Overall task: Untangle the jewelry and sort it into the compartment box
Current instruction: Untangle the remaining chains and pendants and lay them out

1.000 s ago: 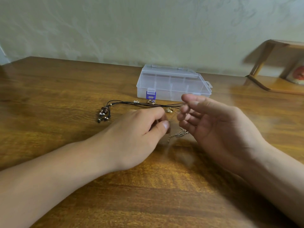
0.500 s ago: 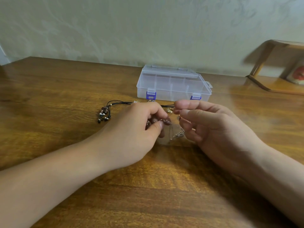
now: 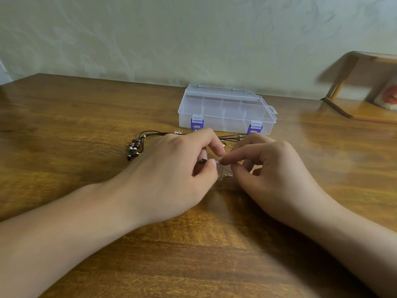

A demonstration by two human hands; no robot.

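Two forearms enter from the lower edge, both bare from the frame border to the wrist, with no sleeve visible on either. The person's bare left hand [image 3: 171,168] carries no ring, band or watch that can be seen. The person's bare right hand [image 3: 277,171] is likewise unadorned. Fingernails where visible are short and unpainted. No gloves worn.

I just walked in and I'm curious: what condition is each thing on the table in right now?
compartment box: lid shut, both purple latches down.
silver chain: pinched between both hands, part hanging.
black cord necklace: lying on the table, untouched.
left hand: pinching the chain.
right hand: pinching the chain.
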